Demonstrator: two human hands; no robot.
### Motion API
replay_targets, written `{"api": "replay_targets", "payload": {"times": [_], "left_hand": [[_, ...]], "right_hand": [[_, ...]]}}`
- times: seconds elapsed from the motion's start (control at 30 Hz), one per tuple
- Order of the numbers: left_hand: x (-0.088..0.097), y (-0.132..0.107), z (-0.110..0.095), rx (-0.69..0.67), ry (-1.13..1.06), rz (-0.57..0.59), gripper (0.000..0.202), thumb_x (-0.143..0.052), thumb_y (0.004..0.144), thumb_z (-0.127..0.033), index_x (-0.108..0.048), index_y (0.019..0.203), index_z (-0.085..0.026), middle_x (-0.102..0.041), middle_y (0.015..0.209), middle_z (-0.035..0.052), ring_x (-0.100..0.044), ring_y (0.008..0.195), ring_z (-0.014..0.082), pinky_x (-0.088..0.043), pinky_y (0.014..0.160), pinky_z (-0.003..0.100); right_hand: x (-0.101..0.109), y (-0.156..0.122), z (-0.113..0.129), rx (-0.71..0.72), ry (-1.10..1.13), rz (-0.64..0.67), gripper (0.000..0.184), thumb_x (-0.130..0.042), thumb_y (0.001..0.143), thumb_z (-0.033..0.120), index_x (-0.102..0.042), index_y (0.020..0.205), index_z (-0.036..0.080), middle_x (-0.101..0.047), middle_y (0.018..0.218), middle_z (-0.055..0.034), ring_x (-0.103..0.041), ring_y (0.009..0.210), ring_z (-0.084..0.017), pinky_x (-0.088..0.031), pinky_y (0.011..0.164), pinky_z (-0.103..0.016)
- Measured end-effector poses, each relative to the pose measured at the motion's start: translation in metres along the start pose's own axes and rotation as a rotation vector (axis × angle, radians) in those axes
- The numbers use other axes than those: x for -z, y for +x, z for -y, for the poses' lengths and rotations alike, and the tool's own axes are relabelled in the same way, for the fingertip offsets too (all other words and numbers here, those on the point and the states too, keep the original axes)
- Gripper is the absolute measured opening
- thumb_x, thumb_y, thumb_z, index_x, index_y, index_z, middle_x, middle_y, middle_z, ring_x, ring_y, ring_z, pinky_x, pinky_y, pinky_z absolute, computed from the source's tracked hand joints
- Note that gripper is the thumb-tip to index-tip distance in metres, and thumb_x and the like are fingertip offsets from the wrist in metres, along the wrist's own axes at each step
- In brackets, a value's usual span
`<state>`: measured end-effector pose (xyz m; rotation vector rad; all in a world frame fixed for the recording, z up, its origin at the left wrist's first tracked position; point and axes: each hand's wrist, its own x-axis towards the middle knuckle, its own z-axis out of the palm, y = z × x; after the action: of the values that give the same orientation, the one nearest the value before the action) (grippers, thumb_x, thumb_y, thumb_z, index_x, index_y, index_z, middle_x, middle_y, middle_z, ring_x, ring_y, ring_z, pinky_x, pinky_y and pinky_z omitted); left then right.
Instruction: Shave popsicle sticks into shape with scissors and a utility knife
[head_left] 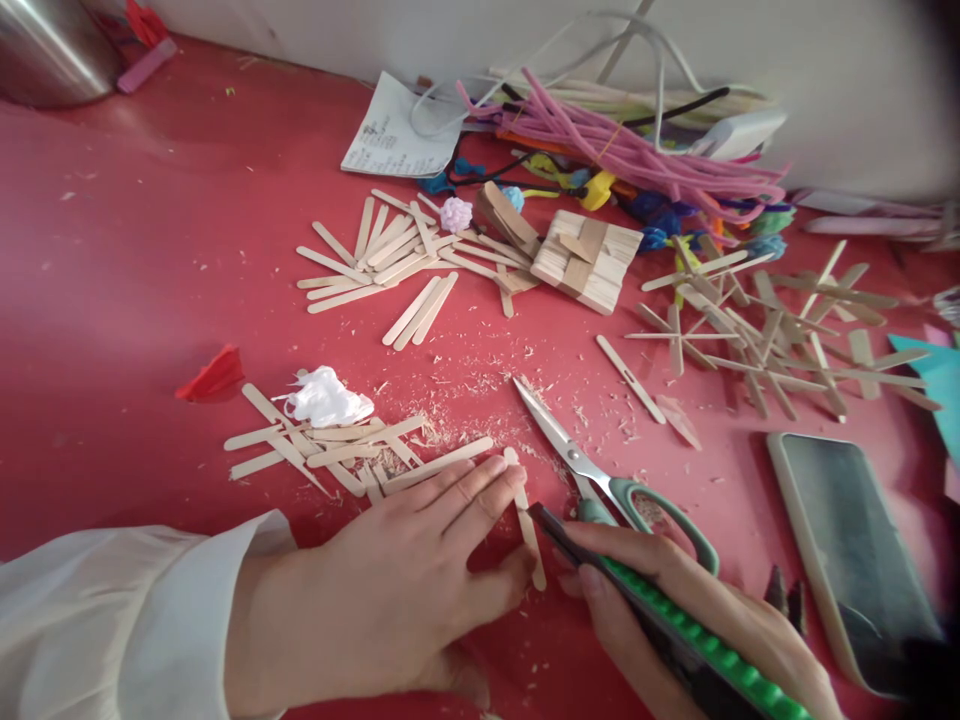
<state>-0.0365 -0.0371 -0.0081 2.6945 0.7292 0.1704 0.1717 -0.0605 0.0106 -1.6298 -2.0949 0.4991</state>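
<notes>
A small wooden craft stick (529,525) lies on the red tabletop. My left hand (405,560) steadies it there, a fingertip at its upper end and the thumb near its lower end. My right hand (675,600) is closed round a green and black utility knife (675,620). The knife's dark tip is beside the stick's right edge; whether the two touch I cannot tell. Just beyond the right hand are scissors (592,465) with grey-green handles, blades slightly apart. Beside my left fingers, more craft sticks (337,445) are piled among shavings.
White material (326,397) rests on the nearer pile. Farther back are loose sticks (397,245), a banded bundle (585,260) and pink pipe cleaners (600,140). Crossed stick pieces (780,340) and a phone (847,550) occupy the right. A metal container (60,50) stands far left.
</notes>
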Motion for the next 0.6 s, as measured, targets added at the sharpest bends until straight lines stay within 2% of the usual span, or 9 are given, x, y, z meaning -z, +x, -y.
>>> {"api": "replay_targets", "payload": {"times": [0.27,0.4,0.6], "left_hand": [[0.0020,0.0008,0.0000,0.001,0.001,-0.018,0.073,-0.058,0.073,-0.059,-0.040,0.127,-0.013,-0.030,0.143,0.0224,-0.023,0.134,0.0335,-0.025,0.107,0.045],[0.0020,0.0018,-0.0014,-0.006,-0.006,-0.019,0.071,-0.050,0.077,-0.062,-0.043,0.125,-0.010,-0.033,0.140,0.0238,-0.024,0.133,0.0346,-0.027,0.106,0.045],[0.0017,0.0033,-0.0011,-0.018,-0.037,-0.015,0.072,-0.054,0.074,-0.061,-0.045,0.124,-0.010,-0.033,0.141,0.0238,-0.022,0.134,0.0347,-0.028,0.106,0.046]], "right_hand": [[0.0005,0.0002,0.0022,-0.018,-0.015,-0.020,0.016,-0.046,0.083,0.028,-0.062,0.086,0.026,-0.066,0.057,0.0044,-0.063,0.044,-0.012,-0.053,0.054,-0.018],[0.0011,0.0017,0.0035,-0.034,0.037,0.027,0.015,-0.047,0.084,0.027,-0.061,0.089,0.024,-0.068,0.062,0.0037,-0.064,0.047,-0.010,-0.052,0.052,-0.017],[0.0009,0.0087,0.0068,-0.045,0.031,0.045,0.016,-0.047,0.082,0.024,-0.063,0.086,0.024,-0.069,0.064,0.0030,-0.065,0.050,-0.010,-0.051,0.050,-0.017]]}}
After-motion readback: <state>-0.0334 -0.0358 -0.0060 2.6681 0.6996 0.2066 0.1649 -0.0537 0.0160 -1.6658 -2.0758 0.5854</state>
